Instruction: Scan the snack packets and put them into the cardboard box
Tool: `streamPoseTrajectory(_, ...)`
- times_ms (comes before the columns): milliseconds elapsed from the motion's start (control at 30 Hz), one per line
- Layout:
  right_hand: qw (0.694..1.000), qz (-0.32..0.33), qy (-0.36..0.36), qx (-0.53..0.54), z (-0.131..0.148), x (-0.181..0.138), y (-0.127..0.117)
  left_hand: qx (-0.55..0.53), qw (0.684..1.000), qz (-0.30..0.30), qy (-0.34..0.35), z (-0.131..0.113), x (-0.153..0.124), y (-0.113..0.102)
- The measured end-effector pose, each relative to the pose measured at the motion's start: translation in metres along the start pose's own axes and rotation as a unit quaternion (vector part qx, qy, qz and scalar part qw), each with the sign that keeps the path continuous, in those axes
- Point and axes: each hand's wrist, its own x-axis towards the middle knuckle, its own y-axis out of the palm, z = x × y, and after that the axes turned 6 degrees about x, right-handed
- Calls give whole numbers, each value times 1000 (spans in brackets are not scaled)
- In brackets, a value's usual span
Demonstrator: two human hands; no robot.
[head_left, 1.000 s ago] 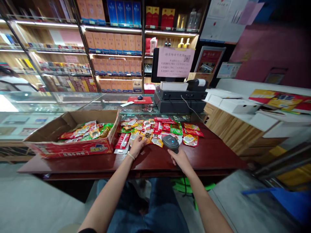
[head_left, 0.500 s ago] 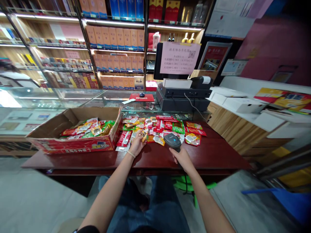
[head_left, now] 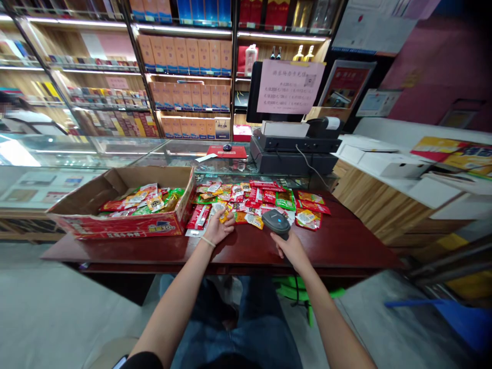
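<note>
My right hand [head_left: 291, 250] is wrapped round the handle of a grey barcode scanner [head_left: 275, 222], whose head points at a spread of small snack packets [head_left: 261, 201] on the dark red table [head_left: 338, 246]. My left hand [head_left: 220, 228] lies at the near left edge of that spread, fingers closed on a small yellow-orange packet [head_left: 225, 215]. A red packet [head_left: 199, 216] lies just left of this hand.
An open cardboard box [head_left: 115, 225] with more snack packets stands on the table's left. Behind the table are a glass counter [head_left: 115, 151], a cash register with a monitor and pink notice [head_left: 292, 148], and shelves of boxed goods. A wooden counter [head_left: 384, 200] runs along the right.
My left hand lifted a small yellow-orange packet off the spread, then lowered it towards the table. The scanner in my right hand stayed beside it.
</note>
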Motion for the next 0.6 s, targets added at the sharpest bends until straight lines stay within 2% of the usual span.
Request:
streamPoseTrajectory(100, 1000, -5, 0, -4, 1, -1, 0, -6, 1000, 10, -27, 1, 0, -3)
streamPoseTrajectory(167, 1000, -5, -1, -12, 1, -1, 0, 1, 999, -8, -32, 2, 1, -2)
streamPoseTrajectory(333, 1000, 8, -13, -24, -3, 0, -2, 25, 997, -62, 46, 5, 5, 2)
streamPoseTrajectory(467, 1000, 9, -13, -12, -5, 0, -2, 13, 994, -80, 70, 10, 9, -1)
streamPoseTrajectory(600, 1000, 4, -13, -18, -2, -1, -1, 9, 982, -155, 108, 15, 13, -5)
